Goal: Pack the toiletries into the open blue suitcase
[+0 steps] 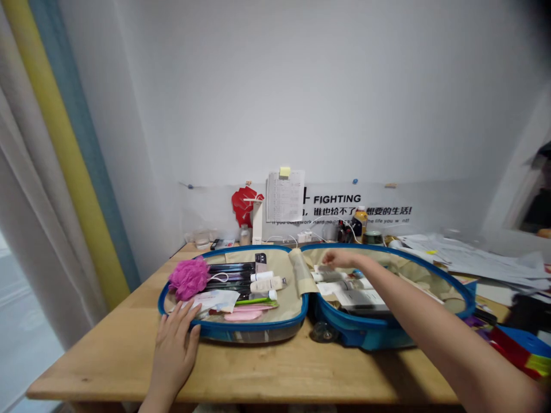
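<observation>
Open suitcase (253, 331) on a wooden table (258, 376), halves side by side. The left hand (177, 338), fingers extended and slightly spread, lies over the near left rim, fingertips at a white packet (217, 299), below a pink bath puff (188, 277). The right hand (340, 259), fingers curled, is above the right half near white bottles (331, 276); whether it grips anything cannot be told. Bare wood borders the front; papers (477, 261) crowd the right rear.

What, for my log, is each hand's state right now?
Left hand: open, at the suitcase rim.
Right hand: blurred; can't tell whether it's holding anything.
</observation>
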`<move>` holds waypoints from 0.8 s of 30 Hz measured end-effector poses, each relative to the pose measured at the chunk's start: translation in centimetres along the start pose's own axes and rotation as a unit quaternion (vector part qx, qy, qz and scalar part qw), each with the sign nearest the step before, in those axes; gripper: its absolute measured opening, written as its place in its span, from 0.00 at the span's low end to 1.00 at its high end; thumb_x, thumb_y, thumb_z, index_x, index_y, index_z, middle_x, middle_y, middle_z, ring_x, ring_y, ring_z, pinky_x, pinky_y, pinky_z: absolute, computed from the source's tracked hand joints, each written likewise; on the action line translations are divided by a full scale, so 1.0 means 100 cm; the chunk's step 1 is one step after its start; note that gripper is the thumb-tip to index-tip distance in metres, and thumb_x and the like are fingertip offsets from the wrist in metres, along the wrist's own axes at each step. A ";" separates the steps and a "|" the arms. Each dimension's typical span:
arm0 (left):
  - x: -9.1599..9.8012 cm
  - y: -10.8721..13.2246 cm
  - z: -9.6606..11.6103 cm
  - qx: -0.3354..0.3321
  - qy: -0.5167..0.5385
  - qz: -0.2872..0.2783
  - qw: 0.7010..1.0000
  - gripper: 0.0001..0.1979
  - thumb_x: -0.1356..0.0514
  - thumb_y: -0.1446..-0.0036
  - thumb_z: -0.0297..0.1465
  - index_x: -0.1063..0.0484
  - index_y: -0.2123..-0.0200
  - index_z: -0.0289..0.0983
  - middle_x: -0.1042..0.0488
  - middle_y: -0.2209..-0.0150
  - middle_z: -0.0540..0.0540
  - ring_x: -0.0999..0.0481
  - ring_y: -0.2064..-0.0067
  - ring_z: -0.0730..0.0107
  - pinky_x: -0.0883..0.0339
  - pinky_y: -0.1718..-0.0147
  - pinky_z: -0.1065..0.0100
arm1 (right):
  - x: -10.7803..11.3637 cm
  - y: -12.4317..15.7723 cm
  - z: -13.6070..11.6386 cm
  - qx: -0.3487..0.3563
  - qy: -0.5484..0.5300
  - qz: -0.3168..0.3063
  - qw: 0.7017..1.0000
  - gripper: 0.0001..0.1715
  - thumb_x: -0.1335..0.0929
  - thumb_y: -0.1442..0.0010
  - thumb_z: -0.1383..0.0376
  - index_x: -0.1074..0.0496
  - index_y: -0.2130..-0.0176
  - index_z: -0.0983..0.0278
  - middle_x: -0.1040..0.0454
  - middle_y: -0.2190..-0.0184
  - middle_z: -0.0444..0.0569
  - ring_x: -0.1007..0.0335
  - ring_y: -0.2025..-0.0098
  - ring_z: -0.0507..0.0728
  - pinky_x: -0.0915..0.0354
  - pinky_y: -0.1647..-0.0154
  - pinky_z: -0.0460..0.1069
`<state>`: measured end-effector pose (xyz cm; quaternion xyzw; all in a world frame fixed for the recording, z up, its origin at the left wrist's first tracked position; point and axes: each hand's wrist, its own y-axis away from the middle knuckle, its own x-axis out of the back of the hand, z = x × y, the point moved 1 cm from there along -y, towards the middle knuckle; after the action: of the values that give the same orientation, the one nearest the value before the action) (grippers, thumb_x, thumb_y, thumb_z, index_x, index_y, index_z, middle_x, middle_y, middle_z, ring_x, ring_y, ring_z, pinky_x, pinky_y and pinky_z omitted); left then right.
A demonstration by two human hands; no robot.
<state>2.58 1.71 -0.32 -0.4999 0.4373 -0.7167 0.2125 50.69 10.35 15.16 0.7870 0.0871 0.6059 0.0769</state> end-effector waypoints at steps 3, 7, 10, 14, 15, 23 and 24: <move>0.000 -0.001 0.001 -0.003 0.003 0.000 1.000 0.20 0.51 0.37 0.36 0.35 0.43 0.43 0.29 0.44 0.41 0.36 0.40 0.55 0.49 0.39 0.49 | -0.013 0.008 0.020 -0.038 0.012 -0.059 0.997 0.18 0.34 0.38 0.58 0.31 0.52 0.66 0.29 0.53 0.50 0.30 0.55 0.55 0.30 0.55 0.54; 0.001 -0.001 0.001 -0.008 0.002 0.004 1.000 0.20 0.52 0.37 0.37 0.34 0.44 0.42 0.29 0.45 0.41 0.36 0.40 0.54 0.49 0.39 0.49 | -0.018 0.015 0.032 -0.069 0.014 -0.116 0.991 0.19 0.34 0.38 0.58 0.31 0.51 0.66 0.29 0.53 0.50 0.30 0.55 0.55 0.30 0.55 0.55; 0.002 -0.001 0.001 -0.007 0.000 0.003 1.000 0.20 0.52 0.36 0.37 0.34 0.44 0.41 0.29 0.45 0.40 0.35 0.40 0.54 0.49 0.39 0.48 | -0.019 0.019 0.034 -0.086 0.010 -0.150 0.985 0.20 0.34 0.38 0.58 0.32 0.50 0.66 0.29 0.53 0.51 0.30 0.55 0.55 0.30 0.55 0.55; 0.001 0.000 0.000 -0.001 -0.002 -0.006 1.000 0.20 0.52 0.36 0.37 0.34 0.44 0.41 0.29 0.45 0.40 0.36 0.39 0.53 0.49 0.39 0.48 | -0.021 0.023 0.031 -0.087 -0.010 -0.165 0.982 0.20 0.34 0.38 0.58 0.32 0.50 0.66 0.29 0.53 0.51 0.30 0.55 0.54 0.30 0.56 0.55; 0.001 -0.001 0.000 -0.001 -0.002 -0.006 1.000 0.20 0.52 0.36 0.37 0.34 0.43 0.41 0.29 0.45 0.40 0.36 0.39 0.54 0.49 0.39 0.48 | -0.021 0.023 0.030 -0.087 -0.016 -0.168 0.982 0.20 0.34 0.38 0.58 0.32 0.50 0.66 0.29 0.53 0.51 0.30 0.56 0.54 0.30 0.56 0.54; 0.002 -0.001 0.002 -0.005 0.000 0.005 1.000 0.20 0.52 0.37 0.38 0.34 0.44 0.42 0.29 0.45 0.41 0.35 0.40 0.54 0.51 0.38 0.49 | -0.014 0.034 0.029 -0.069 -0.091 -0.130 0.985 0.16 0.34 0.38 0.58 0.30 0.55 0.67 0.27 0.60 0.48 0.29 0.61 0.51 0.30 0.60 0.51; 0.002 -0.001 0.002 -0.005 0.000 0.003 1.000 0.20 0.52 0.37 0.37 0.34 0.44 0.42 0.29 0.45 0.41 0.35 0.40 0.55 0.50 0.38 0.49 | -0.009 0.038 0.031 -0.059 -0.102 -0.108 0.987 0.16 0.34 0.38 0.58 0.30 0.56 0.67 0.27 0.60 0.48 0.29 0.62 0.51 0.30 0.61 0.51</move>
<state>2.69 1.52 -0.08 -0.4999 0.4426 -0.7135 0.2125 53.61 6.44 14.38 0.8247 0.1269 0.5148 0.1967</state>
